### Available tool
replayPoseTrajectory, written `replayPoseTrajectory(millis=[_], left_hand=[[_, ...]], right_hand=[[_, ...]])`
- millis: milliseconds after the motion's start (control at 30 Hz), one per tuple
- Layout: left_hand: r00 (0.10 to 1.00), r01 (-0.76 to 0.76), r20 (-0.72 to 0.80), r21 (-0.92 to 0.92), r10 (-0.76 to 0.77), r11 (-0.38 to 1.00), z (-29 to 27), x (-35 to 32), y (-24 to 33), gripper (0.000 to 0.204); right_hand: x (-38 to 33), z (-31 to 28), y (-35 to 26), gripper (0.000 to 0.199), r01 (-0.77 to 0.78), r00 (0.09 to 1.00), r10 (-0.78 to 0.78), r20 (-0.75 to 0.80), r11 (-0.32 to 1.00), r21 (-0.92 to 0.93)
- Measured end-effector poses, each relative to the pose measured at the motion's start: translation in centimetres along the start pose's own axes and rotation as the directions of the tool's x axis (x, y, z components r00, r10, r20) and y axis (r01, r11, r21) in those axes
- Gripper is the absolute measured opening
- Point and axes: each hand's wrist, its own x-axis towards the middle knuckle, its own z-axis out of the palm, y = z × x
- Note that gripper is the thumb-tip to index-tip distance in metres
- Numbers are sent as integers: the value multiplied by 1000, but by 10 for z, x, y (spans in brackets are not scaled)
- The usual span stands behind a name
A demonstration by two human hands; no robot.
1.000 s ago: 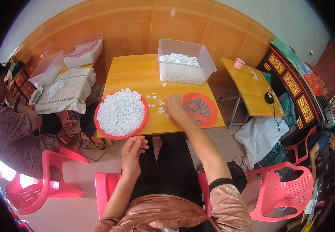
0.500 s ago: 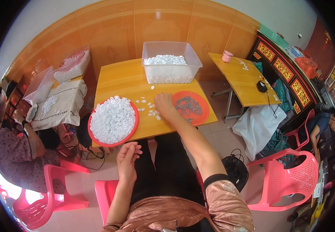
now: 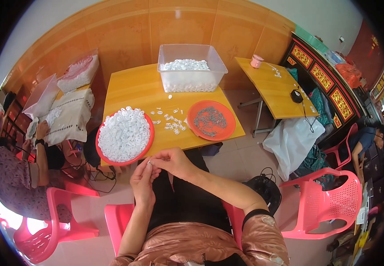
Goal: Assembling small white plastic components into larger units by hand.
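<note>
My left hand (image 3: 142, 184) and my right hand (image 3: 174, 164) meet over my lap, just off the table's near edge, fingertips touching. The left thumb and fingers pinch a small white plastic piece (image 3: 149, 162). My right fingers are closed beside it; whatever they hold is too small to make out. Ahead on the left, a red basin (image 3: 151, 137) is heaped with white oval plastic pieces (image 3: 124, 134) with holes. To its right lie loose white pieces (image 3: 172, 122). A shallow orange-red dish (image 3: 229, 124) holds many thin grey metal parts (image 3: 209, 120).
A clear plastic bin (image 3: 192, 82) part-filled with white pieces stands at the back of the yellow table (image 3: 130, 88). Left, another person (image 3: 19, 177) sits by a cloth-covered table (image 3: 74, 115). Right are a second table (image 3: 271, 97), a pink chair (image 3: 320, 199) and another person (image 3: 367, 144).
My right hand has come back from the loose pieces on the table to my left hand. The person on the left has reached a hand forward toward the cloth-covered table.
</note>
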Motion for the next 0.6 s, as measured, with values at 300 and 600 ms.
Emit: replayPoseTrajectory(millis=[300, 600], left_hand=[[991, 97, 85, 114, -107, 989, 0, -2, -9, 18], [991, 77, 98, 123, -89, 989, 4, -5, -4, 15]], right_hand=[[-22, -31, -5, 18, -25, 996, 37, 82, 989, -147], [-22, -101, -14, 18, -92, 975, -79, -208, 709, -699]])
